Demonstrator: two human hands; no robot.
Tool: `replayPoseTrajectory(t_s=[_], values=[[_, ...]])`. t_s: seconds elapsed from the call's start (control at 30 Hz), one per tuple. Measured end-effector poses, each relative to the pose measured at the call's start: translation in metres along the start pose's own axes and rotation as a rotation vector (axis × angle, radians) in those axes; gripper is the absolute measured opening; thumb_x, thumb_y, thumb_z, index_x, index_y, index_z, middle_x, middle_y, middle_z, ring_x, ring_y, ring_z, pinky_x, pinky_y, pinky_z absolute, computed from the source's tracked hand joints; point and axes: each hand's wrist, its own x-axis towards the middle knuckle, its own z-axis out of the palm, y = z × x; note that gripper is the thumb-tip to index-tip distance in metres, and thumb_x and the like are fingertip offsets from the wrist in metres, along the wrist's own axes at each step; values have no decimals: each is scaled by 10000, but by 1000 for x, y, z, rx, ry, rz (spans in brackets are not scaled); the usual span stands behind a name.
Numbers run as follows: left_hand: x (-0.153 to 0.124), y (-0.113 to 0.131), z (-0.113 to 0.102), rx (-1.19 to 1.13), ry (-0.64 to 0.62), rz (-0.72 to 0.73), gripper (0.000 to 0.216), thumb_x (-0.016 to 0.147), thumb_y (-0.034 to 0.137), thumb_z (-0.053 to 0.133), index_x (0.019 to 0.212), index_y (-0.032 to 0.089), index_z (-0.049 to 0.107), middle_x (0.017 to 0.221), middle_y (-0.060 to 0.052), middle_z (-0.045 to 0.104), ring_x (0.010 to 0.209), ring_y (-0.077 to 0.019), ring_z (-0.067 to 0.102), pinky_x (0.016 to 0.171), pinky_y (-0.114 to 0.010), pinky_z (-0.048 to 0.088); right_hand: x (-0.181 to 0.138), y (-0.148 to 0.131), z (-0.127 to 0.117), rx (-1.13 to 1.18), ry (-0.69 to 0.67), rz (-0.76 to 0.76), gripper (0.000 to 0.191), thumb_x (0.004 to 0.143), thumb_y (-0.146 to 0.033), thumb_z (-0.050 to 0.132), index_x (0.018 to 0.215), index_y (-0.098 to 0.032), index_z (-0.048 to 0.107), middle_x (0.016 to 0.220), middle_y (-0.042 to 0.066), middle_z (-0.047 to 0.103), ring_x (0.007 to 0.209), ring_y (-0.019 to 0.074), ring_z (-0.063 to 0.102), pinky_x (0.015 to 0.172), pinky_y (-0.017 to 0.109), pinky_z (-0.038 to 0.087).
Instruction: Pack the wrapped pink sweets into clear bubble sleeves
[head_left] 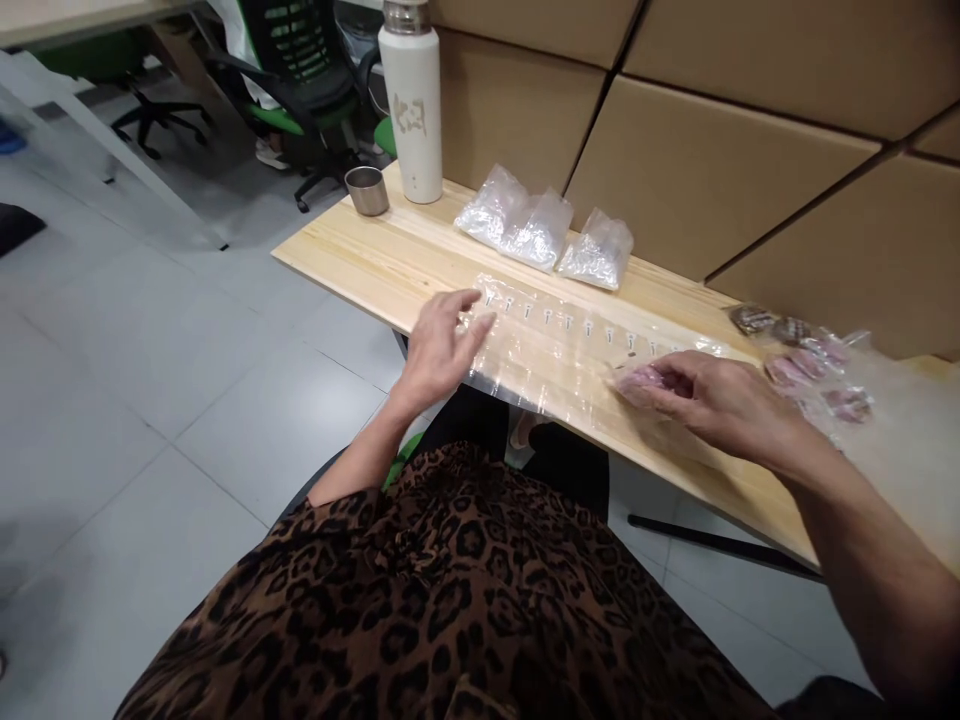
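A row of clear plastic bags (570,345) with small hang holes lies flat along the wooden table (375,260). My left hand (442,345) rests on the left end of the row, fingers stretched out flat. My right hand (705,395) is over the right part of the row, fingers pinched on a small pink item (641,378) at the plastic's edge.
Several more pink and brown items (814,365) lie in plastic at the right. Three filled clear bags (544,228) sit near the cardboard wall (712,170). A white bottle (411,105) and a metal cup (367,190) stand at the far left corner. Office chairs (300,80) stand beyond.
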Motion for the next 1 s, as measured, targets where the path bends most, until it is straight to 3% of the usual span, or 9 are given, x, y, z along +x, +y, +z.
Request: replayPoseTrajectory(t_s=[0.13, 0.23, 0.33, 0.5, 0.67, 0.73, 0.8, 0.9, 1.0], values=[[23, -13, -18, 372, -41, -177, 375, 1033, 451, 568, 1235, 155, 680, 1243, -167, 687, 1233, -307, 601, 1120, -474, 479, 25, -15, 2, 304, 27, 177, 454, 738, -616, 908, 868, -189, 828, 838, 116, 782, 707, 202, 659, 622, 336, 449], [34, -12, -16, 416, -134, -201, 335, 989, 489, 619, 1052, 170, 701, 1183, -158, 698, 1173, -313, 630, 1057, -458, 505, 54, -35, 20, 650, 44, 210, 412, 675, -523, 976, 764, -172, 777, 730, 77, 733, 580, 138, 584, 505, 277, 410], [41, -11, -8, 424, -190, -173, 226, 964, 411, 623, 930, 194, 679, 1134, -136, 717, 1123, -303, 661, 986, -434, 523, 85, -56, 45, 850, 24, 279, 348, 728, -374, 981, 697, -170, 702, 662, 48, 677, 508, 100, 522, 403, 234, 379], [44, -11, -2, 496, -191, -148, 222, 1000, 262, 473, 1010, 191, 682, 1127, -140, 744, 1107, -311, 689, 953, -439, 520, 103, -82, 60, 924, 2, 531, 215, 856, -123, 859, 747, -142, 675, 642, 52, 661, 499, 98, 568, 337, 175, 379], [44, -5, -7, 510, -184, -168, 384, 1056, 456, 480, 1200, 145, 654, 1206, -191, 744, 1149, -349, 685, 963, -462, 520, 94, -79, 53, 999, 18, 552, 184, 927, -42, 747, 774, -119, 680, 669, 57, 686, 482, 83, 574, 347, 160, 420], [45, -2, -8, 512, -224, -172, 391, 1006, 505, 582, 1141, 147, 667, 1207, -191, 744, 1151, -355, 681, 967, -459, 520, 92, -78, 53, 994, 11, 586, 193, 937, -41, 733, 764, -103, 676, 675, 69, 687, 487, 85, 585, 364, 165, 443], [48, -1, -6, 505, -252, -182, 301, 975, 450, 625, 1063, 166, 670, 1182, -174, 751, 1135, -349, 682, 964, -455, 519, 92, -79, 53, 980, 2, 608, 193, 939, -37, 728, 762, -91, 674, 692, 84, 694, 499, 94, 601, 374, 174, 457], [50, -1, -3, 467, -266, -190, 135, 963, 326, 590, 939, 202, 638, 1096, -132, 758, 1096, -324, 683, 947, -443, 514, 93, -81, 54, 969, -5, 604, 188, 935, -24, 724, 765, -86, 671, 714, 99, 704, 508, 103, 614, 379, 186, 467], [52, -3, -1, 366, -230, -164, 112, 955, 256, 556, 850, 219, 565, 973, -88, 730, 991, -275, 668, 901, -414, 505, 95, -80, 55, 959, -10, 584, 203, 921, -45, 758, 751, -97, 659, 692, 93, 694, 487, 96, 596, 388, 189, 481]])
